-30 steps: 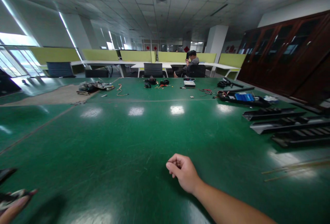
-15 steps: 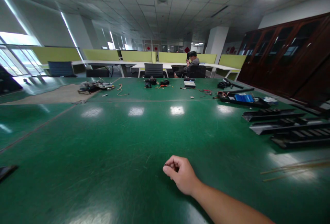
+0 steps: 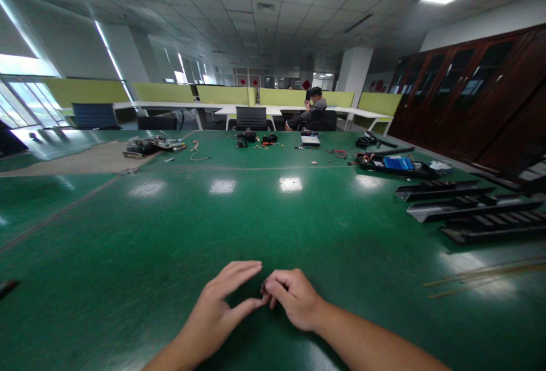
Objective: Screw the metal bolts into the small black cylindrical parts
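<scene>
Over the near middle of the green table (image 3: pixel 170 234), my right hand (image 3: pixel 297 300) is closed in a pinch. A small dark object (image 3: pixel 263 287) shows at its fingertips, too small to name. My left hand (image 3: pixel 222 303) comes in from the left with thumb and fingers apart. Its thumb tip reaches the right fingertips, touching or nearly touching them, and its forefinger is stretched out just above. Nothing is visible inside the left hand's grasp.
Black channel-shaped trays (image 3: pixel 473 209) lie at the right, with thin tan sticks (image 3: pixel 482 277) nearer me. A black tray with blue packs (image 3: pixel 398 163) stands beyond. Small electronic parts (image 3: pixel 256 139) and a white box (image 3: pixel 310 141) lie along the far side. A seated person (image 3: pixel 314 108) is in the background.
My left hand has come into view from the lower left and met my right hand. The right hand stays pinched, slightly lower, and the view has shifted a little.
</scene>
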### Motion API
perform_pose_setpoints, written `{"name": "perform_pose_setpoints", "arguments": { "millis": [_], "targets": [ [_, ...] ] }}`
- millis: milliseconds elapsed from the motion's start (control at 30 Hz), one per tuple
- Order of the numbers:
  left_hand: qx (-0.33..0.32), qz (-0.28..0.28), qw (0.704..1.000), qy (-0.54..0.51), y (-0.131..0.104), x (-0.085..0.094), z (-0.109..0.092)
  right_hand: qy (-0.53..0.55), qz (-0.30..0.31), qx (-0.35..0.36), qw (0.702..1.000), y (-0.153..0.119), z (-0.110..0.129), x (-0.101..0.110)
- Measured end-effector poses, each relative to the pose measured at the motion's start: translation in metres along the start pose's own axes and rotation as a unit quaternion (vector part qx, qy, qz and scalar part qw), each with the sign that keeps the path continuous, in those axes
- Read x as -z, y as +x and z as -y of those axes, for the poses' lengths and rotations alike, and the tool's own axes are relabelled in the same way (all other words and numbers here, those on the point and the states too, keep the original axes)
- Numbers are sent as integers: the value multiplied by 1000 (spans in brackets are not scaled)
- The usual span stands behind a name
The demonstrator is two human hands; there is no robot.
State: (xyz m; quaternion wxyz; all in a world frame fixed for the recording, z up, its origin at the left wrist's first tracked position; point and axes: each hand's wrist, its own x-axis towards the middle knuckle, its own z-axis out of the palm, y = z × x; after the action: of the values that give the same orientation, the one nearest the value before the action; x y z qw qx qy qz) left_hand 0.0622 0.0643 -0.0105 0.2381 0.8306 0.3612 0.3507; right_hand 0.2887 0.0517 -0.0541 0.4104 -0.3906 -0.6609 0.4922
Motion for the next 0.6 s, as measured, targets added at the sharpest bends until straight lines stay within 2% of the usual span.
{"name": "perform_pose_setpoints", "arguments": {
  "millis": [67,167,300,467,533,600],
  "targets": [
    [2,-11,998,-66,14,-25,-14,-1,-9,15,1000,0,0,0],
    [9,-34,996,-87,18,-40,-29,39,-19,17,999,1,2,0],
    [28,-61,993,-96,12,-40,-33,111,-18,30,993,1,4,-2],
    [58,-105,989,-88,7,-42,-31,175,29,15,984,2,0,-4],
    [72,-126,986,-80,2,-36,-27,179,41,0,983,3,-4,-3],
    [86,-150,982,-69,-7,-19,-20,176,50,-18,983,3,-7,-2]
  ]
}}
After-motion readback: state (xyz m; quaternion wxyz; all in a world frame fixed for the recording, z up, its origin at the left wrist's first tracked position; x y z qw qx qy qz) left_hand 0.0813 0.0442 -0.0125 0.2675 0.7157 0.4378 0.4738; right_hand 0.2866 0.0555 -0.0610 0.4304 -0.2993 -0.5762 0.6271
